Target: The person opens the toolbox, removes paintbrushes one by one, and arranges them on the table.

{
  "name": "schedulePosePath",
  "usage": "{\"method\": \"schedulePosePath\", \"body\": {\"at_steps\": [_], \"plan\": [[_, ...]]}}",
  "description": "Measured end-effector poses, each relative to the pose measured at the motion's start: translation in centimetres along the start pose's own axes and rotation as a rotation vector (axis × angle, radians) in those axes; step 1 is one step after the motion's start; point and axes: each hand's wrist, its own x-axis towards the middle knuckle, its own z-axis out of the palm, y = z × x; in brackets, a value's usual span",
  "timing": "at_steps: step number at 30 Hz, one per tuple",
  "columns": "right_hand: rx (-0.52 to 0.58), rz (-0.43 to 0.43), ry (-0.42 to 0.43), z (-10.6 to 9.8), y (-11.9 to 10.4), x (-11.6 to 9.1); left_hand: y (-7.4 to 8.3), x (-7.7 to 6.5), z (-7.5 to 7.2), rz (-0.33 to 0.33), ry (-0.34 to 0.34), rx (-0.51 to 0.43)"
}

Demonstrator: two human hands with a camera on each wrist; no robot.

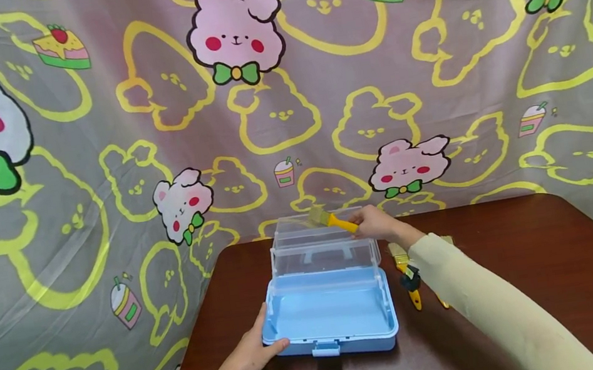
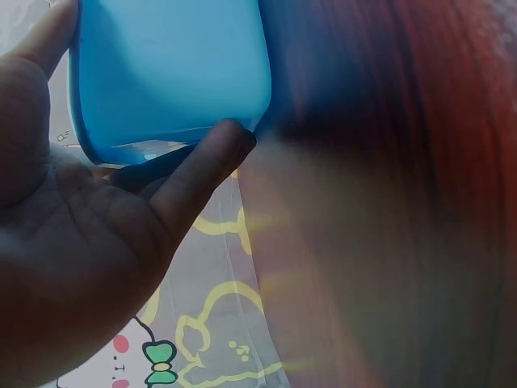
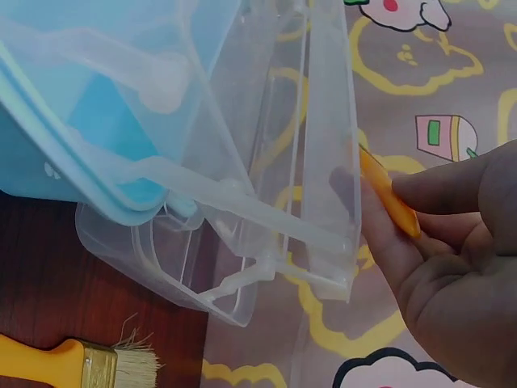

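A light blue plastic tool box (image 1: 364,345) stands open on the table, its clear trays (image 1: 324,261) fanned up and back. My left hand (image 1: 248,355) grips the box's left front corner, thumb over the front rim and fingers along the side. In the left wrist view, that hand (image 2: 97,218) lies against the blue wall. My right hand (image 1: 378,224) holds a yellow-handled paintbrush (image 1: 343,223) above the upper clear tray, bristles pointing left. From the right wrist, the brush handle (image 3: 392,198) shows between thumb and fingers, partly behind the tray's edge.
More yellow-handled paintbrushes (image 1: 416,301) lie right of the box, partly hidden by my right sleeve (image 1: 476,292). A black object (image 1: 410,279) lies among them. The brown table (image 1: 517,255) meets a patterned cloth (image 1: 322,162) at the back and left.
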Motion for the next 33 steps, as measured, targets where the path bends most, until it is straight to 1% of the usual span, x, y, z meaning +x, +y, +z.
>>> {"method": "schedulePosePath", "body": {"at_steps": [1, 5, 9, 14, 20, 24, 27, 33], "plan": [[0.017, -0.001, -0.001, -0.2, 0.0, -0.2, 0.0, 0.0, 0.0, -0.001, 0.002, 0.000], [0.021, -0.019, 0.004, -0.8, 0.0, -1.0, -0.1, 0.1, 0.0, -0.002, 0.003, -0.001], [-0.002, -0.049, 0.028, -1.4, 0.2, -1.8, -0.3, 0.0, -0.2, 0.001, 0.001, -0.006], [0.034, -0.060, 0.058, -2.1, 0.9, -3.4, -0.3, 0.0, -0.1, 0.003, 0.001, 0.000], [0.112, -0.028, 0.081, -3.1, 2.3, -5.4, -0.5, 0.1, 0.0, 0.014, 0.002, -0.002], [0.172, 0.000, 0.079, -4.0, 3.3, -6.8, -0.7, 0.1, 0.1, 0.017, 0.000, -0.005], [0.182, 0.023, 0.084, -4.5, 4.0, -8.0, -0.6, 0.0, 0.0, 0.017, -0.001, -0.009], [0.197, 0.048, 0.126, -5.7, 5.5, -10.0, -0.5, 0.1, 0.0, 0.021, 0.005, -0.012]]}}
